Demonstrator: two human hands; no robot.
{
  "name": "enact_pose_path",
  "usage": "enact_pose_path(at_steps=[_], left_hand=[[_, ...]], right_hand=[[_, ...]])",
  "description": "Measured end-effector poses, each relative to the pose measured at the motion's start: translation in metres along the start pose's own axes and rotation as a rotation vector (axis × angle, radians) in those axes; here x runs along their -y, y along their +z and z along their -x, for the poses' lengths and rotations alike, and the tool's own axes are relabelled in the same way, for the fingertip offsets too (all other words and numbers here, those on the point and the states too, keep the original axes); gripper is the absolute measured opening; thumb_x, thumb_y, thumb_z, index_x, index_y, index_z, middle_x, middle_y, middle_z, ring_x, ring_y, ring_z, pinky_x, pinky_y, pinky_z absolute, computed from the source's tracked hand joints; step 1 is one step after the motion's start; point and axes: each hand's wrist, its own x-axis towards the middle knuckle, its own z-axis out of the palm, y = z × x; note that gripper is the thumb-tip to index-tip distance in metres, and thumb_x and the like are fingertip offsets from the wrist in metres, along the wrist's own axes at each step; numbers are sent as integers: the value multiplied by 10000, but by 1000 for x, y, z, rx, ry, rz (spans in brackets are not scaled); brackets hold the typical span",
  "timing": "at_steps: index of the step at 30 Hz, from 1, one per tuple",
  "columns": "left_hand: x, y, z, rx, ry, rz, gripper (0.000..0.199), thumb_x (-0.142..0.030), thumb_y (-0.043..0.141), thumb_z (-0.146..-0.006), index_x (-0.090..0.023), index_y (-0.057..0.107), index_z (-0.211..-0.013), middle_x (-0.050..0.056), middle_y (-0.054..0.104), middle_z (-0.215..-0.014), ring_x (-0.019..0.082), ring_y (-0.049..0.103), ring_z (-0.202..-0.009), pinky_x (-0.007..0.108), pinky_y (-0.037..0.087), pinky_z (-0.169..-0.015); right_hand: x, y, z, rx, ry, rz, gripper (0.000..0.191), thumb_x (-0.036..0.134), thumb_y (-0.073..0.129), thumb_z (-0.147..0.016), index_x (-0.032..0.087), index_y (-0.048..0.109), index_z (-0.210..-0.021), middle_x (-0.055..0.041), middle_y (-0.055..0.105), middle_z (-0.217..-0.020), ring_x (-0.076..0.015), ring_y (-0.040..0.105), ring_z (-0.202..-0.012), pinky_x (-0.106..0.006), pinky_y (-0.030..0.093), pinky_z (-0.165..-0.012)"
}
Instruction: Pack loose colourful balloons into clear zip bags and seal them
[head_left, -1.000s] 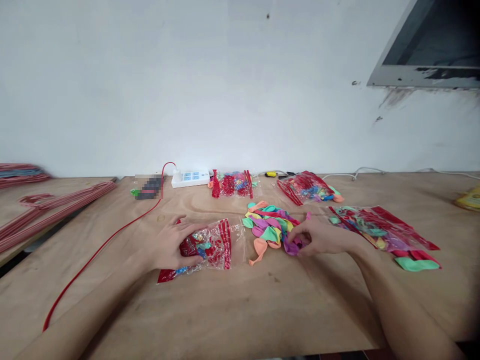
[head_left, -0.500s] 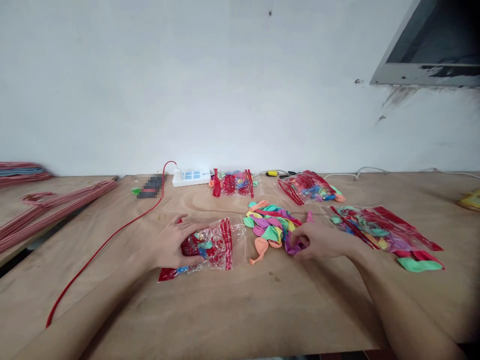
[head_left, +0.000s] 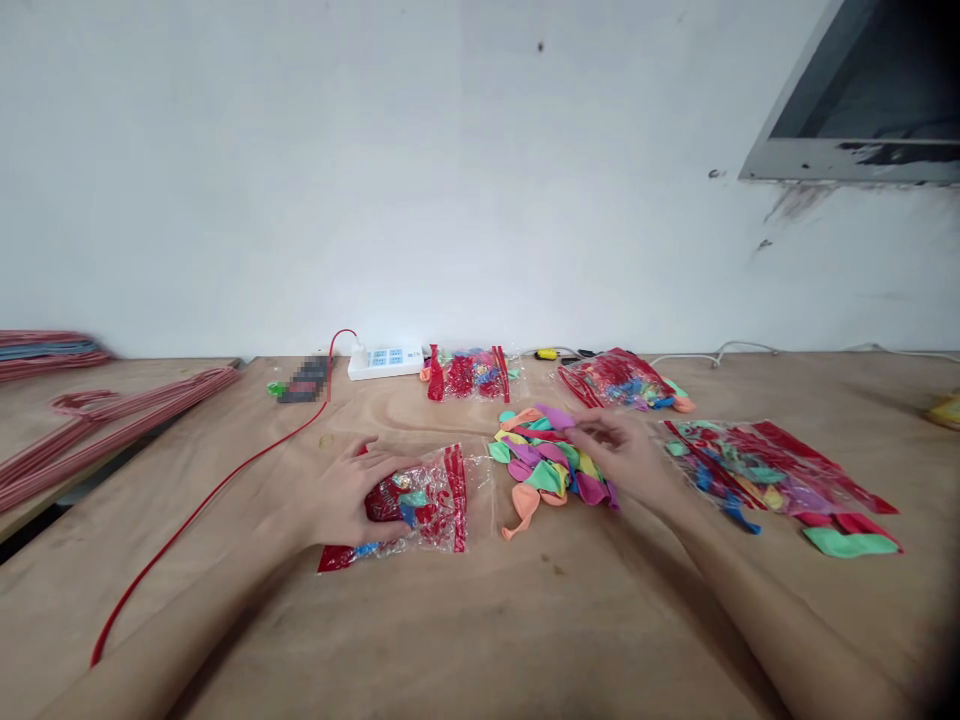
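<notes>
A clear and red plastic bag with balloons inside [head_left: 431, 505] lies flat on the wooden table. My left hand [head_left: 349, 497] rests over its left end and grips it between thumb and fingers. To the right of the bag is a loose pile of deflated balloons [head_left: 540, 465] in green, purple, orange, yellow and red. At the pile's upper right edge, my right hand [head_left: 619, 450] is closed, fingertips pinched at a purple balloon [head_left: 555, 416]. The exact grip is partly hidden by the fingers.
More balloon bags lie at the back middle [head_left: 471, 375], back right [head_left: 619, 378] and far right [head_left: 772, 465]. Along the wall stands a white power strip [head_left: 386, 358], and a red cable [head_left: 225, 470] runs across the left side. Pink bundles [head_left: 112, 425] occupy the left table.
My right hand has moved up and slightly left, from the pile's lower right edge to its upper right. A purple balloon now shows at its fingertips. My left hand stays on the bag.
</notes>
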Motion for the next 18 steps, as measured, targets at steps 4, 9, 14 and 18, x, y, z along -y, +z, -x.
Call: enact_pose_path(at_steps=[4, 9, 14, 18], left_hand=[[-2, -1, 0, -2, 7, 9, 821, -594, 835, -828, -362, 563, -1567, 41, 708, -1480, 402, 633, -1371, 592, 288, -1293], [-2, -2, 0, -15, 33, 8, 822, -607, 826, -831, -351, 556, -1565, 47, 714, -1470, 383, 648, -1361, 574, 310, -1284], [-3, -2, 0, 12, 33, -23, 828, -598, 798, -853, -335, 514, -1585, 52, 710, -1478, 365, 672, -1330, 588, 264, -1293], [-4, -2, -1, 10, 33, -27, 831, -599, 793, -853, -333, 512, -1588, 53, 725, -1455, 358, 690, -1300, 580, 273, -1285]], right_hand=[[-16, 21, 0, 177, -295, 347, 237, 340, 577, -1051, 244, 783, -1119, -82, 811, -1137, -287, 746, -1033, -454, 584, -920], [-18, 29, 0, 230, -422, 471, 244, 319, 605, -1051, 260, 800, -1186, -108, 770, -1283, -308, 696, -1192, -513, 544, -1028], [-2, 32, 5, 309, -476, 554, 259, 420, 624, -1073, 293, 849, -1057, -76, 774, -1309, -339, 635, -1299, -550, 471, -1101], [-4, 36, 5, 346, -473, 606, 288, 402, 584, -1097, 294, 851, -1102, -54, 824, -1205, -337, 664, -1255, -573, 455, -1105]])
